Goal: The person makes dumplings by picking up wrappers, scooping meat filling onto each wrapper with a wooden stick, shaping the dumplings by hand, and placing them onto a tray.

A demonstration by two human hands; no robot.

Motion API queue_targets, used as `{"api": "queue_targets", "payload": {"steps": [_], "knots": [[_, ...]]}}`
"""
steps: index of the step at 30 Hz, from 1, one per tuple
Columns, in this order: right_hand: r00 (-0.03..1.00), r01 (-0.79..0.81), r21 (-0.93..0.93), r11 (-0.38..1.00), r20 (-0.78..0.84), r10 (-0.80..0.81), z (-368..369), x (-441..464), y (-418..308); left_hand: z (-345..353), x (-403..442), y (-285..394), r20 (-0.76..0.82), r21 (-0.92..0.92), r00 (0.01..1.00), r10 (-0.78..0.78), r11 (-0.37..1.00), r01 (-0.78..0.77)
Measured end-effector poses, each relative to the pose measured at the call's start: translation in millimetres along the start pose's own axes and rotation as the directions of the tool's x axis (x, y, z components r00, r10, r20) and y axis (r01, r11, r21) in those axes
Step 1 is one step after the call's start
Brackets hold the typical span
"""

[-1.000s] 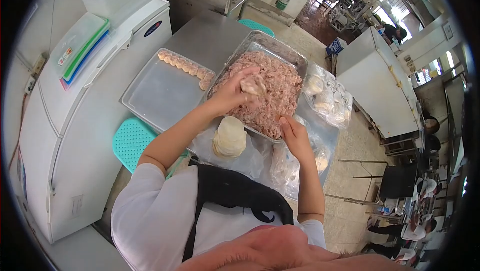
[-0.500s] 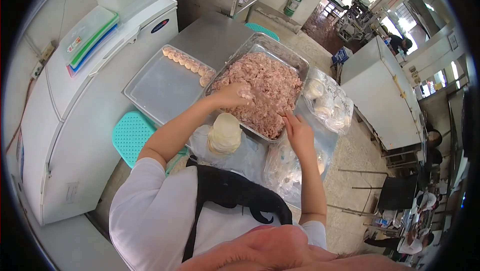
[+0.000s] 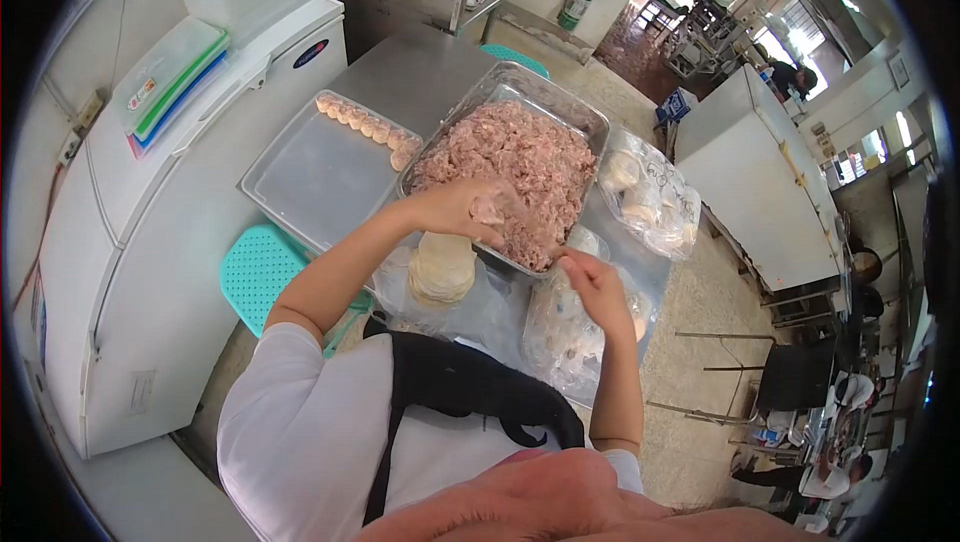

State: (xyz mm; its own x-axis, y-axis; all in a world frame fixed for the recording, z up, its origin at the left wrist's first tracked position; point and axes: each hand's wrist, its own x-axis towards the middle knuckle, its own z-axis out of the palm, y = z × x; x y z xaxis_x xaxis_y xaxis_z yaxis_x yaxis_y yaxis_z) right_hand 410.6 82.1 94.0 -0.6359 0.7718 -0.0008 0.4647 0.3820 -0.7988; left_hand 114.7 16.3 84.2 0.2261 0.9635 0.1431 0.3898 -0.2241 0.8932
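Note:
My left hand (image 3: 445, 208) is cupped above the near edge of a deep metal pan (image 3: 603, 132) heaped with raw ground meat (image 3: 515, 147). In its curled fingers sits a pale dumpling wrapper with pinkish filling (image 3: 487, 210), partly hidden. Close to the pan's near right corner, my right hand (image 3: 598, 292) has its fingers pinched together; a thin blurred shape at the fingertips is too unclear to name. Below the left wrist stands a stack of round dumpling wrappers (image 3: 442, 270) on plastic. Left of the pan, formed dumplings (image 3: 365, 125) line the far edge of a shallow tray (image 3: 315, 182).
Clear plastic bags of round wrappers lie right of the pan (image 3: 650, 197) and in front of it (image 3: 560, 327). A turquoise stool (image 3: 258, 267) stands under the metal table (image 3: 415, 62). White chest freezers flank the space, left (image 3: 190, 242) and right (image 3: 750, 172). Other people work farther off.
Both hands have drawn back toward me from the meat. The left is now at the pan's near edge, and the right is just outside its corner. The view has shifted slightly.

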Motion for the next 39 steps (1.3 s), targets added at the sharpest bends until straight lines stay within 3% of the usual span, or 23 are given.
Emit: {"api": "queue_targets", "payload": {"steps": [1, 3, 5, 6, 7, 8, 10, 12, 14, 16, 17, 18, 20, 23, 25, 26, 28, 29, 31, 34, 35, 37, 39], "knots": [[0.995, 0.096, -0.006, 0.995, 0.039, -0.096, 11, 0, -4, -1, 4, -2, 0.072, 0.14, 0.986, 0.152, 0.977, -0.161], [0.98, 0.187, -0.013, 0.982, 0.07, -0.186, 16, 1, -11, -6, 8, -6, 0.136, 0.138, 0.986, 0.093, 0.984, -0.111], [0.961, 0.275, -0.25, 0.928, 0.053, -0.271, 7, 7, -28, -12, 5, 6, 0.195, 0.14, 0.98, 0.035, 0.988, -0.063], [0.96, 0.278, -0.253, 0.927, 0.051, -0.274, 7, 5, -40, -14, -1, 13, 0.079, 0.169, 0.995, -0.068, 0.984, 0.054], [0.954, 0.255, -0.453, 0.854, -0.023, -0.297, 9, -1, -56, -18, -7, 18, -0.041, 0.183, 0.985, -0.17, 0.967, 0.175], [0.94, 0.204, -0.629, 0.75, -0.089, -0.33, 15, -2, -66, -21, -10, 10, -0.041, 0.185, 0.985, -0.17, 0.967, 0.175], [0.931, 0.212, -0.631, 0.746, -0.103, -0.351, 33, 2, -76, -27, -15, -10, -0.149, 0.193, 0.988, 0.035, 0.981, -0.006], [0.921, 0.22, -0.64, 0.737, -0.113, -0.373, 40, 4, -88, -40, -19, -20, -0.076, 0.098, 0.995, -0.069, 0.992, 0.076], [0.945, 0.151, -0.548, 0.823, -0.165, -0.282, 40, 8, -105, -56, -26, -21, -0.007, 0.012, 0.987, -0.162, 0.987, 0.162], [0.936, 0.193, -0.466, 0.863, -0.177, -0.305, 57, 13, -112, -68, -39, -20, -0.097, 0.021, 0.995, 0.006, 1.0, -0.004], [0.926, 0.234, -0.384, 0.893, -0.193, -0.325, 66, 15, -115, -76, -42, -19, -0.09, 0.019, 0.996, 0.007, 1.0, -0.006], [0.96, 0.149, -0.466, 0.872, -0.141, -0.24, 79, 18, -120, -83, -45, -17, -0.064, -0.026, 0.998, -0.007, 1.0, 0.006], [0.977, 0.103, -0.425, 0.899, -0.128, -0.173, 100, 27, -112, -97, -49, -23, -0.032, -0.072, 0.999, -0.015, 0.997, 0.013], [0.979, 0.094, -0.344, 0.934, -0.139, -0.15, 119, 38, -99, -126, -63, -57, -0.039, -0.067, 0.998, -0.039, 0.997, 0.036], [0.969, 0.108, -0.295, 0.949, -0.184, -0.168, 125, 35, -95, -150, -76, -87, -0.108, 0.094, 0.988, 0.112, 0.99, -0.102], [0.967, 0.065, -0.219, 0.974, -0.226, -0.115, 127, 33, -94, -162, -84, -101, -0.098, 0.087, 0.99, 0.103, 0.992, -0.095], [0.96, -0.069, -0.121, 0.99, -0.279, 0.032, 130, 26, -83, -181, -99, -129, -0.218, 0.033, 0.962, -0.167, 0.983, 0.178], [0.959, -0.077, -0.12, 0.99, -0.281, 0.041, 129, 21, -81, -183, -106, -153, -0.211, 0.03, 0.963, -0.169, 0.983, 0.179], [0.935, -0.247, -0.027, 0.969, -0.271, 0.231, 131, 13, -80, -179, -111, -205, -0.357, 0.306, 0.92, -0.161, 0.911, 0.278], [0.91, -0.194, 0.07, 0.978, -0.359, 0.206, 144, 3, -67, -168, -108, -227, -0.375, 0.369, 0.923, -0.086, 0.9, 0.233], [0.897, -0.213, 0.117, 0.97, -0.37, 0.241, 145, 2, -67, -166, -105, -217, -0.371, 0.368, 0.925, -0.083, 0.902, 0.228], [0.891, -0.236, 0.124, 0.964, -0.368, 0.266, 146, -1, -69, -159, -97, -199, -0.391, 0.164, 0.88, -0.271, 0.92, 0.356], [0.884, -0.26, 0.132, 0.957, -0.366, 0.291, 147, -4, -69, -148, -86, -218, -0.416, 0.251, 0.889, -0.193, 0.915, 0.316]]}}
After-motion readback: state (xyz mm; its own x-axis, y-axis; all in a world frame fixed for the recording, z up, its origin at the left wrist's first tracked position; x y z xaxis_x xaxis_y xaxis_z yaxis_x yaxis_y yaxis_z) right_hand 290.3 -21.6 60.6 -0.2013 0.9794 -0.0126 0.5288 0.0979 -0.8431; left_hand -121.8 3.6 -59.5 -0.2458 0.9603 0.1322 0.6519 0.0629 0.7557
